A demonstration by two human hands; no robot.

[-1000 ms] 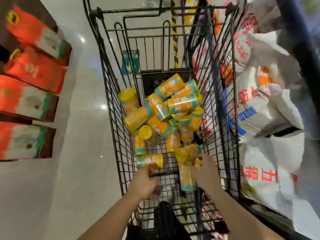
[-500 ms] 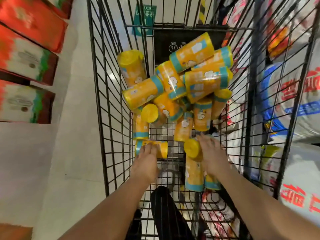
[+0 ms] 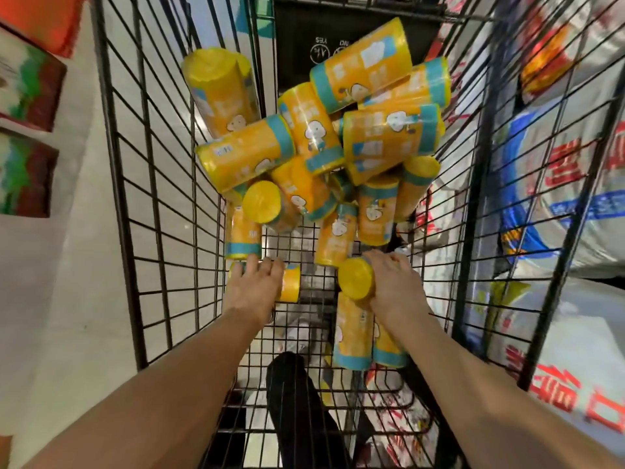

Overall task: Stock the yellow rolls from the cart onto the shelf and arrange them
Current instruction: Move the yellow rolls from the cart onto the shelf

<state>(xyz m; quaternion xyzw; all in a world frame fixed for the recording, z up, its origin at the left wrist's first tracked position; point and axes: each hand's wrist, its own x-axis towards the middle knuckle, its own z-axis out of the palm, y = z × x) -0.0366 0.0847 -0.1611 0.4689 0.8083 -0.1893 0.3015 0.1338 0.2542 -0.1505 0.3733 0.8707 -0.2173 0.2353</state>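
Yellow rolls (image 3: 389, 137): probably light and stiff; glossy wrap likely slippery, so grip mid-body.
Left hand (image 3: 255, 287): fingers draped over crosswise roll (image 3: 291, 282), clasp unclear.
Right hand (image 3: 397, 287): fingers wrapped round tilted roll (image 3: 355, 277).

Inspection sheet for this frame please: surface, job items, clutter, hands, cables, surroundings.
Surface: wire cart floor, showing between the rolls near the hands.
Job's things: yellow rolls heaped at the far end; two rolls beside the right wrist.
Clutter: dark shape at the near end, unidentifiable.
Hands: left hand lies over a flat roll, grip unclear; right hand grips a tilted roll.
Cables: nothing seen.
Surroundings: red boxes left, printed sacks right.
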